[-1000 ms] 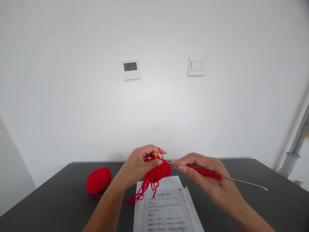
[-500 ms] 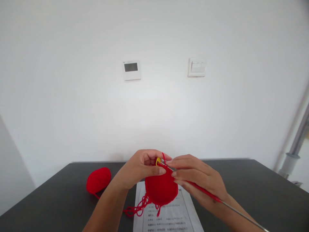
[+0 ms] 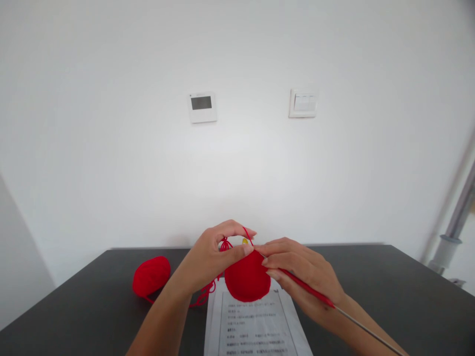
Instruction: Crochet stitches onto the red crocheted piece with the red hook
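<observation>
Centrally, the red crocheted piece (image 3: 248,278) — rounded, soft-looking — hangs above the printed paper (image 3: 256,329), its top edge pinched between the left hand's (image 3: 213,254) fingers. Right beside it, the right hand's (image 3: 306,272) fingers clamp the slim, red-handled metal hook (image 3: 309,290); the small print is unreadable.

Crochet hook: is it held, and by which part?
Yes, the right hand holds the crochet hook by its red handle, fingertips near the metal tip.
</observation>
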The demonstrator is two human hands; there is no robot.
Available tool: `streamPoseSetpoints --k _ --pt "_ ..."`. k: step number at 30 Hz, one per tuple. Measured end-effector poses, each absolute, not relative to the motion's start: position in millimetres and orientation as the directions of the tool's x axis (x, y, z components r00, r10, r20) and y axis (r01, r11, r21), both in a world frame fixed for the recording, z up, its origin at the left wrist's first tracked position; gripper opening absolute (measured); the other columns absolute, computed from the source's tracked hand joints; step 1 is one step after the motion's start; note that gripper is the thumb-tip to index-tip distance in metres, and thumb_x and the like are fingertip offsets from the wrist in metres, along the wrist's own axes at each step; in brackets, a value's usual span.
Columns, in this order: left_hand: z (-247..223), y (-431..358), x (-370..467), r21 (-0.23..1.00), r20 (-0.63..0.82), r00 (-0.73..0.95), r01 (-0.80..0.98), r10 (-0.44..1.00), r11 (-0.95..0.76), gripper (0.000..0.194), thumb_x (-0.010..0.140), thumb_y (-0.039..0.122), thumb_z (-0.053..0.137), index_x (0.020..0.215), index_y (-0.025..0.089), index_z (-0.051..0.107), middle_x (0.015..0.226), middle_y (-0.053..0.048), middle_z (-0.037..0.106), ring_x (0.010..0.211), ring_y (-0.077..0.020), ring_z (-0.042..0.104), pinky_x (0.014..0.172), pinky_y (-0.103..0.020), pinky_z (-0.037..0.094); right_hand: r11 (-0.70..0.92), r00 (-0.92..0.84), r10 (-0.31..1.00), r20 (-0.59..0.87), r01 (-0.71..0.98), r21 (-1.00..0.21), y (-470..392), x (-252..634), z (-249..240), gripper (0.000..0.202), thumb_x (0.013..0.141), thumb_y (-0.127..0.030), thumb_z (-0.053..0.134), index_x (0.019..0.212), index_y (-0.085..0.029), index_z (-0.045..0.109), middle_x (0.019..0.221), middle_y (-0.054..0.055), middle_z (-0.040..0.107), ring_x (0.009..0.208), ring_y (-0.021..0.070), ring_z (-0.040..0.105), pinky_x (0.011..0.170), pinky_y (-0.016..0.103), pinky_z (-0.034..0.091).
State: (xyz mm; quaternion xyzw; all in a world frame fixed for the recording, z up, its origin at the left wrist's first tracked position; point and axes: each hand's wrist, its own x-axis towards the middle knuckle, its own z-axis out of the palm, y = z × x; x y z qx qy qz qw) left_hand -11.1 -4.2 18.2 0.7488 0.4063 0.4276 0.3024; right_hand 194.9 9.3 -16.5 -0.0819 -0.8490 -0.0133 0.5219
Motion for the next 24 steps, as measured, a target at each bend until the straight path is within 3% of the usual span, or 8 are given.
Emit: streamPoseSetpoints --k 3,10,15,18,20,24 --pt "13 -5 -6 0.856 0.377 0.290 0.253 0.880 -0.451 0.024 0.081 0.020 0.064 0.104 0.023 0.071 0.103 -0.004 0.068 0.099 -0.0192 0.061 0.089 -0.030 0.045 0.982 -0.422 0.139 0.896 0.175 -0.069 9 194 -18 0.013 0.094 -0.013 0.051 0.099 -0.017 0.063 0.100 0.011 0.072 0.090 0.0169 0.068 0.076 0.027 0.058" --pt "6 1 6 0.950 0.283 0.287 0.050 0.915 -0.309 0.036 0.078 0.018 0.067 0.113 0.019 0.065 0.079 0.003 0.058 0.072 -0.0100 0.055 0.068 -0.023 0.044 0.971 -0.347 0.143 0.927 0.230 -0.063 11 191 -23 0.016 0.091 -0.010 0.054 0.100 -0.017 0.065 0.099 0.010 0.072 0.087 0.0174 0.068 0.074 0.028 0.058" --pt "5 -2 11 0.936 0.310 0.248 0.088 0.918 -0.340 0.038 0.079 0.020 0.066 0.117 0.020 0.063 0.081 0.002 0.058 0.076 -0.0122 0.056 0.071 -0.025 0.044 0.949 -0.273 0.135 0.953 0.312 -0.045 15 181 -36 0.017 0.091 -0.012 0.053 0.100 -0.021 0.065 0.099 0.009 0.070 0.084 0.0172 0.067 0.069 0.028 0.058" --pt "4 -7 16 0.878 0.372 0.147 0.265 0.916 -0.399 0.039 0.081 0.018 0.061 0.119 0.023 0.064 0.085 0.001 0.061 0.081 -0.0149 0.057 0.077 -0.028 0.044 0.902 -0.167 0.271 0.948 0.389 -0.190 17 174 -45 0.014 0.095 -0.018 0.048 0.097 -0.023 0.062 0.094 0.006 0.064 0.075 0.0144 0.065 0.058 0.023 0.056" --pt "3 -9 20 0.852 0.406 0.097 0.320 0.909 -0.414 0.041 0.081 0.015 0.059 0.121 0.024 0.064 0.087 0.001 0.062 0.085 -0.0159 0.058 0.082 -0.030 0.043 0.900 -0.207 0.283 0.936 0.395 -0.185 18 172 -47 0.014 0.095 -0.018 0.047 0.099 -0.023 0.059 0.097 0.007 0.060 0.079 0.0149 0.064 0.061 0.023 0.056" --pt "2 -7 25 0.928 0.342 0.104 0.116 0.934 -0.353 0.046 0.079 0.017 0.061 0.125 0.022 0.061 0.086 0.001 0.064 0.084 -0.0153 0.060 0.081 -0.029 0.045 0.904 -0.260 0.200 0.945 0.420 -0.076 20 175 -48 0.016 0.092 -0.014 0.050 0.106 -0.020 0.054 0.106 0.009 0.055 0.091 0.0189 0.059 0.072 0.030 0.056"
